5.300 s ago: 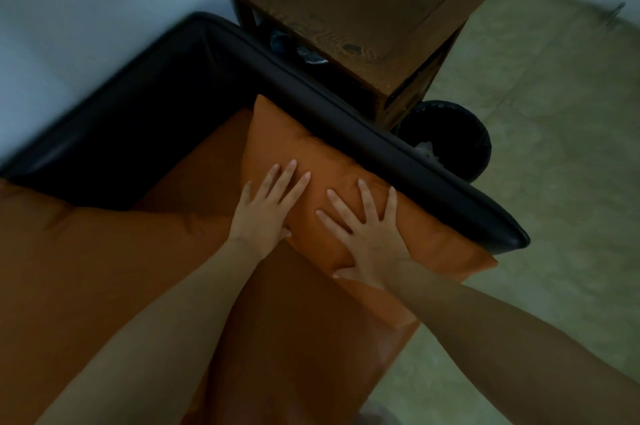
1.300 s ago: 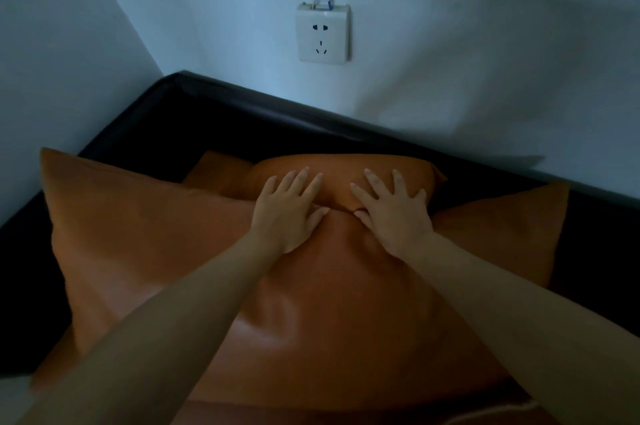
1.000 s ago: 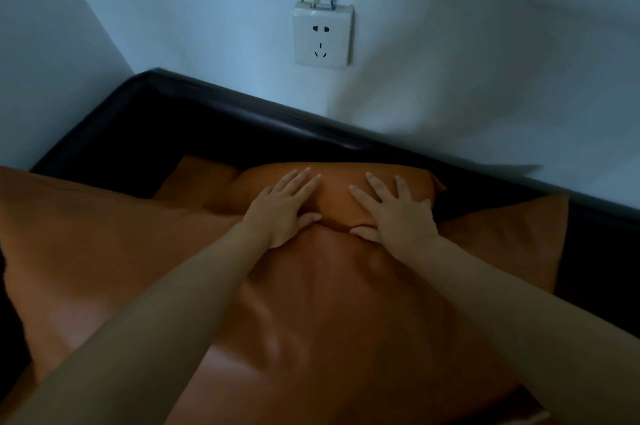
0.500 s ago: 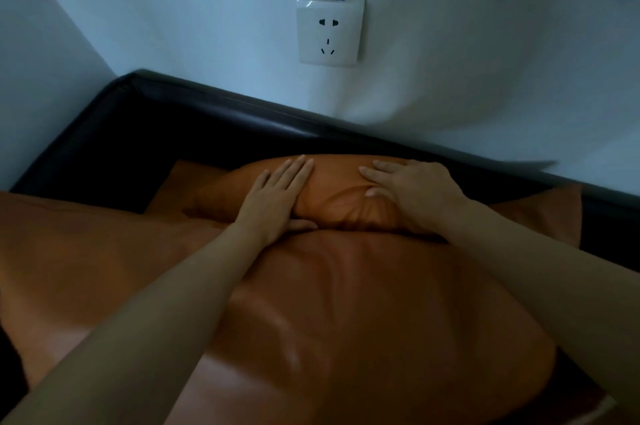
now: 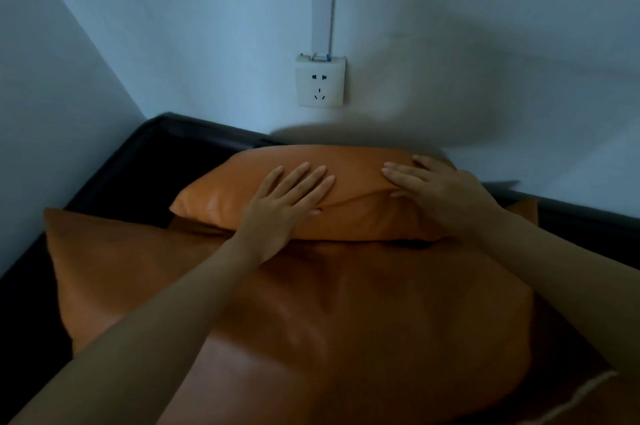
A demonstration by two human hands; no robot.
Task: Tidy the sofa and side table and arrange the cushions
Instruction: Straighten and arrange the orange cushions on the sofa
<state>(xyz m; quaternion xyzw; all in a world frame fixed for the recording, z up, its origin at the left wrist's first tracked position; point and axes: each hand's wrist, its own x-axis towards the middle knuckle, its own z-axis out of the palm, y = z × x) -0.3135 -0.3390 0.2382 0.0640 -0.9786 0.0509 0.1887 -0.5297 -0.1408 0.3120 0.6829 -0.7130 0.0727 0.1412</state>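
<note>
A small orange cushion (image 5: 349, 161) stands on edge against the black sofa back (image 5: 194, 133). My left hand (image 5: 287, 203) lies flat on its front face with straight fingers. My right hand (image 5: 440, 192) rests on its right end, fingers straight and pointing left, and its thumb is hidden. A large orange cushion (image 5: 311, 303) lies in front of the small one, under my forearms. The corner of another orange cushion (image 5: 524, 211) shows behind my right wrist.
White walls meet in a corner at the upper left. A white wall socket (image 5: 320, 85) with a cable duct above it sits just over the sofa back. The black sofa arm (image 5: 31, 268) runs along the left. A pale seam (image 5: 571, 400) shows at bottom right.
The small cushion has risen and now stands higher against the sofa back. My right hand slid to its right end. The view tilted up, showing more wall.
</note>
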